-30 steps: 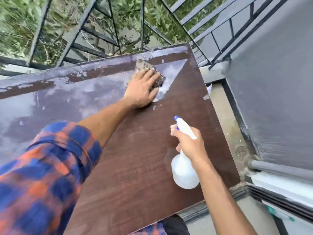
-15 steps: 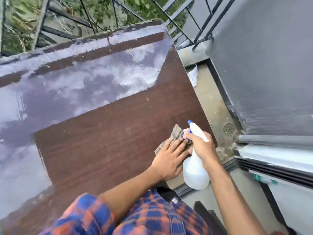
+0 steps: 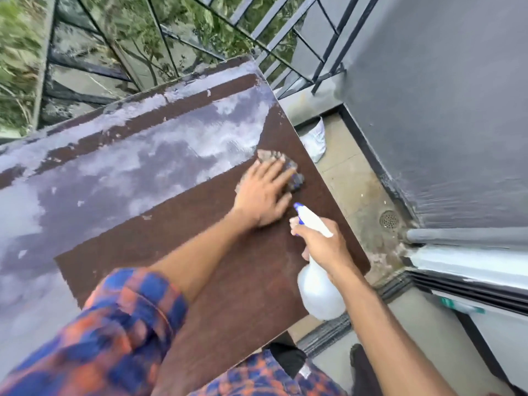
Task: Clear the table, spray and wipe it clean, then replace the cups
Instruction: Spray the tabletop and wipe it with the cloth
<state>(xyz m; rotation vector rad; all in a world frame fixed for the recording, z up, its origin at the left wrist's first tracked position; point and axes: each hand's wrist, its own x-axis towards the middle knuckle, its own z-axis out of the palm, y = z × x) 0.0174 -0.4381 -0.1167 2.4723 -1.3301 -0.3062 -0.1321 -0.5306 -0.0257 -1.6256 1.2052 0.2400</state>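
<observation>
- left hand [image 3: 264, 192] lies flat on the cloth [image 3: 288, 172], palm down, fingers slightly spread and pressing rather than pinching; the cloth bunches out past the fingertips toward the table's right edge.
- cloth looks soft and crumpled, mottled grey-brown, likely damp. judgement: it will fold and drag under the palm, so a flat press over its middle holds it better than a fingertip pinch; a loose corner could roll under during a stroke.
- table [image 3: 228, 281] is a dark brown board. nearer part reads matte and dry; far and left parts carry a pale wet sheen in patches, with flecks near the far rim. judgement: the wet film will make the cloth glide easily there, and grip more on the dry part.
- right hand [image 3: 323, 247] is wrapped around the neck of the spray bottle [image 3: 320, 292], fingers curled together, one at the front near the trigger; cannot tell whether the trigger is squeezed. nozzle tip is blue and points toward the left hand.
- bottle is white translucent plastic, held above the table's near right corner, not resting on it. judgement: light, rigid enough at the neck, the body probably squeezable; neck is the sensible hold. fill level not readable.
- no cups in view; the tabletop shows nothing standing on it.
- judgement: the wiping step is in hand, cups not yet replaced.
- railing [image 3: 285, 38] sits beyond the far edge, wall [image 3: 443, 110] to the right.
</observation>
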